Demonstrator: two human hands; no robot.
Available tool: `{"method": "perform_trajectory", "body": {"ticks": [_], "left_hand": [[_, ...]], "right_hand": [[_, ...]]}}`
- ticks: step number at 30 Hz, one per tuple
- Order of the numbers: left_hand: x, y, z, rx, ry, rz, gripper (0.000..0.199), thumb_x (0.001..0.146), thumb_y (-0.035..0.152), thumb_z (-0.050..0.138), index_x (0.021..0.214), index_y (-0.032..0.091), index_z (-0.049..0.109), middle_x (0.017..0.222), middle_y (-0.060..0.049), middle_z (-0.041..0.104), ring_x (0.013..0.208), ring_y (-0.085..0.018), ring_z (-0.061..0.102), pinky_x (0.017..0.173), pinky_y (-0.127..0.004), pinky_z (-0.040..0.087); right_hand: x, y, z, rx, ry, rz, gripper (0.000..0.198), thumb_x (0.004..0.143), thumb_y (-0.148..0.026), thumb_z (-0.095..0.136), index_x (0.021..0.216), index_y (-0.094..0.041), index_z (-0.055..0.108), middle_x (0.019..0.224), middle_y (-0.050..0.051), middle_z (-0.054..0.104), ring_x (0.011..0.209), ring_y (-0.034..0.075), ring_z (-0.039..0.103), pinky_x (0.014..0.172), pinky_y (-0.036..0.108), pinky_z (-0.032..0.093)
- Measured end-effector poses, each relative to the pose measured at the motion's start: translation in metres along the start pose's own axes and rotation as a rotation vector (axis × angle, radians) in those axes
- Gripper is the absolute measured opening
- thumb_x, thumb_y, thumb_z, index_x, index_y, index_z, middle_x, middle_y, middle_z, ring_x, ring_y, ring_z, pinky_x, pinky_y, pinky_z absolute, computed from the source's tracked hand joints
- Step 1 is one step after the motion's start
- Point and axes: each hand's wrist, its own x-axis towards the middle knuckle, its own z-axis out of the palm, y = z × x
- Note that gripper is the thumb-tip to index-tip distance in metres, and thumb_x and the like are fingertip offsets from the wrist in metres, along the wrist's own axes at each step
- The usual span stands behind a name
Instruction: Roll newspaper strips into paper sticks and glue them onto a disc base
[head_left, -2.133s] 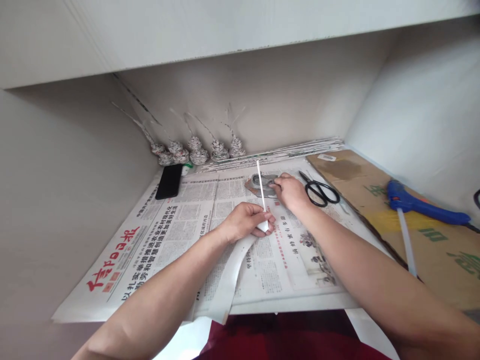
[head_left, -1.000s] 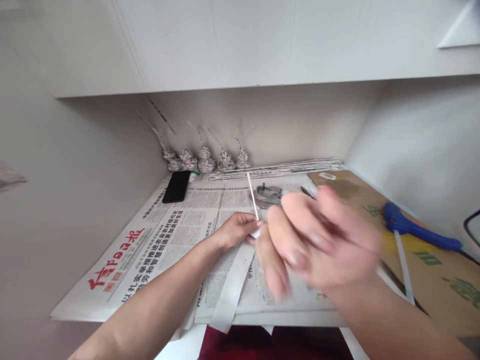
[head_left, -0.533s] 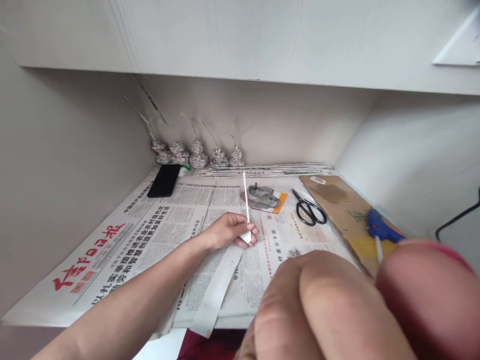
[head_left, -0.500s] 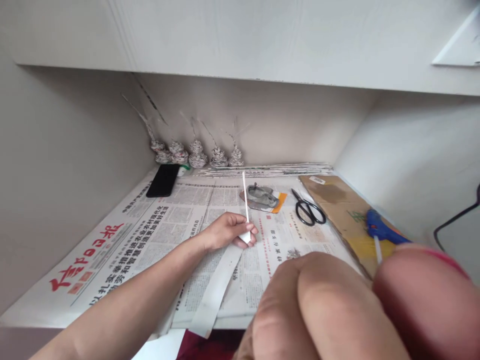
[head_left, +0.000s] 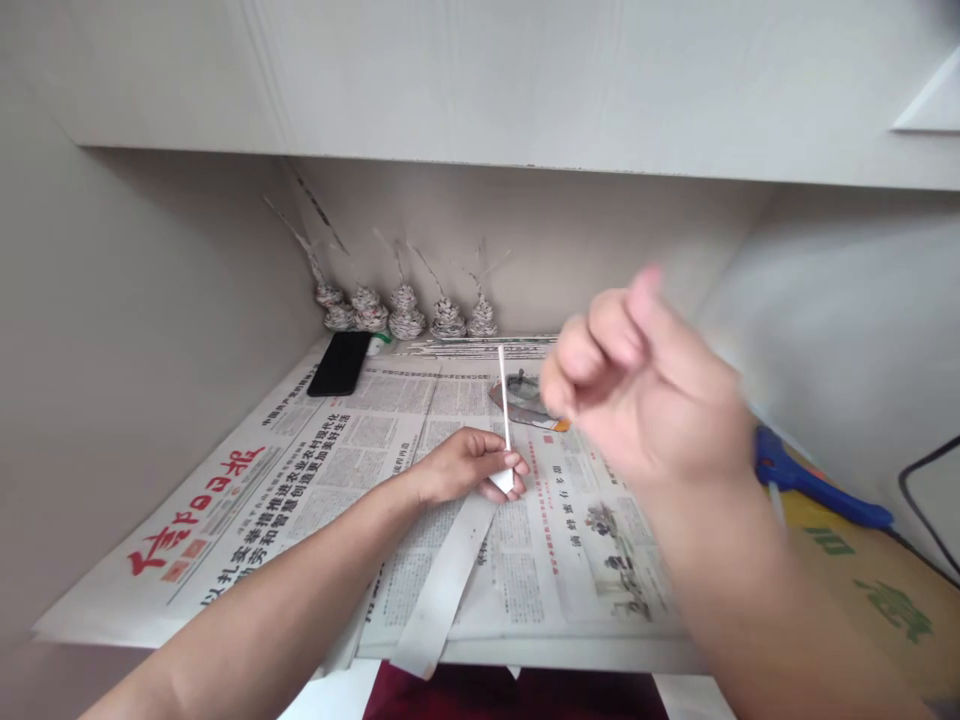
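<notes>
Left hand (head_left: 472,468) pinches a paper strip (head_left: 446,585), apparently part-rolled: slender tube (head_left: 504,400) formed, flat tail unrolled across the surface's (head_left: 532,625) near edge; right hand (head_left: 645,390) half-open, seemingly empty.

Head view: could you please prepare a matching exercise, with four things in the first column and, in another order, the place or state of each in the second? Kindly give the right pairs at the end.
Things
1. left hand
2. phone
3. right hand
4. glue gun

Place or state
A. blue, on the cardboard
B. holding a thin white stick
C. raised and blurred, fingers curled
D. black, close to the woven figures

Right pairs: 1-B, 2-D, 3-C, 4-A
</notes>
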Motion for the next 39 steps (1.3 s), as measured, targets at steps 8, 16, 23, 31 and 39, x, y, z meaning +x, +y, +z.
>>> {"method": "perform_trajectory", "body": {"ticks": [8, 16, 23, 31, 39], "left_hand": [[-0.002, -0.001, -0.001, 0.044, -0.125, -0.006, 0.037, 0.08, 0.048, 0.061, 0.092, 0.013, 0.067, 0.082, -0.009, 0.069, 0.076, -0.017, 0.067, 0.069, -0.031, 0.054], [-0.004, -0.003, 0.002, 0.071, -0.151, -0.021, 0.037, 0.082, 0.046, 0.06, 0.094, 0.012, 0.068, 0.084, -0.009, 0.069, 0.077, -0.017, 0.066, 0.069, -0.031, 0.055], [-0.004, -0.003, 0.005, 0.1, -0.127, -0.026, 0.036, 0.08, 0.045, 0.061, 0.093, 0.012, 0.069, 0.084, -0.009, 0.069, 0.077, -0.017, 0.066, 0.068, -0.03, 0.055], [-0.005, -0.004, 0.007, 0.128, -0.118, 0.005, 0.034, 0.082, 0.044, 0.059, 0.092, 0.014, 0.069, 0.084, -0.007, 0.069, 0.078, -0.016, 0.064, 0.066, -0.028, 0.054], [-0.007, -0.001, 0.006, 0.107, -0.13, -0.028, 0.035, 0.082, 0.045, 0.059, 0.094, 0.013, 0.068, 0.084, -0.008, 0.069, 0.075, -0.015, 0.065, 0.066, -0.027, 0.054]], "right_hand": [[0.051, 0.078, -0.034, 0.103, -0.171, 0.278, 0.033, 0.076, -0.042, 0.07, 0.1, -0.02, 0.072, 0.084, 0.002, 0.058, 0.068, 0.01, 0.05, 0.053, 0.023, 0.036], [0.05, 0.085, -0.027, 0.186, -0.116, 0.252, 0.026, 0.07, -0.036, 0.077, 0.087, -0.016, 0.075, 0.072, 0.0, 0.057, 0.06, 0.007, 0.044, 0.049, 0.022, 0.032], [0.051, 0.088, -0.028, 0.214, -0.053, 0.282, 0.025, 0.061, -0.034, 0.083, 0.076, -0.016, 0.073, 0.069, 0.0, 0.057, 0.057, 0.007, 0.044, 0.045, 0.021, 0.029], [0.05, 0.085, -0.021, 0.084, 0.106, 0.216, 0.031, 0.056, -0.041, 0.084, 0.064, -0.016, 0.066, 0.059, -0.002, 0.053, 0.049, 0.007, 0.038, 0.04, 0.023, 0.023], [0.043, 0.073, -0.028, 0.009, -0.107, 0.253, 0.038, 0.072, -0.053, 0.07, 0.081, -0.016, 0.074, 0.072, 0.004, 0.059, 0.06, 0.01, 0.047, 0.043, 0.022, 0.027]]}}
